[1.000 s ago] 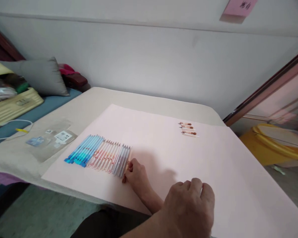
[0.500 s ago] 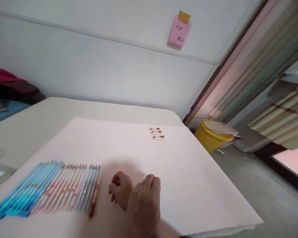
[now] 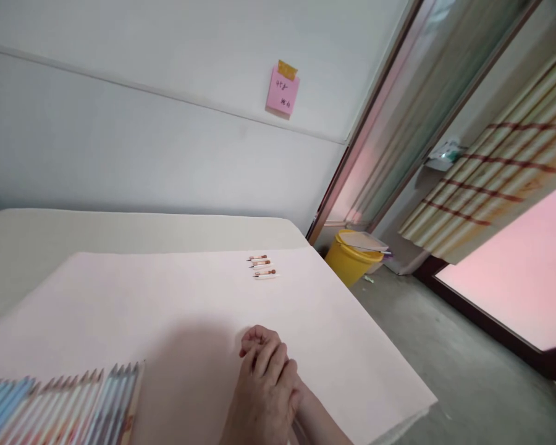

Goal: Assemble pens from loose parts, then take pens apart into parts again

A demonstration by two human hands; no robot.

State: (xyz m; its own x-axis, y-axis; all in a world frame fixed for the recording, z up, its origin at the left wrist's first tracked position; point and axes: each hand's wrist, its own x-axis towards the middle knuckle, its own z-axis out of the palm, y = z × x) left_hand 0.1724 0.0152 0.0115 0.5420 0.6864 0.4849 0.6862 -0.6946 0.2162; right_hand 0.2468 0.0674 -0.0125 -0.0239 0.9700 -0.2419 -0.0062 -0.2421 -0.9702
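Note:
My left hand lies across my right hand and wrist, its fingers wrapped round them. My right hand shows just beyond it, fingers curled in, with no object visible in them. Both are above the pale sheet on the table. To their left, at the lower edge of the view, slim pointed pens lie side by side: blue pens, whitish-pink pens and grey pens. Their near ends are cut off. Farther back lie three small pen-like pieces with brown parts and dark tips.
The table stands against a white wall, where a pink note is taped. A yellow bin stands on the floor beyond the right edge. A checked curtain hangs at the right.
The view has swung to the right, so the pens now sit lower and farther left. My left hand has closed more fully round my right hand and wrist.

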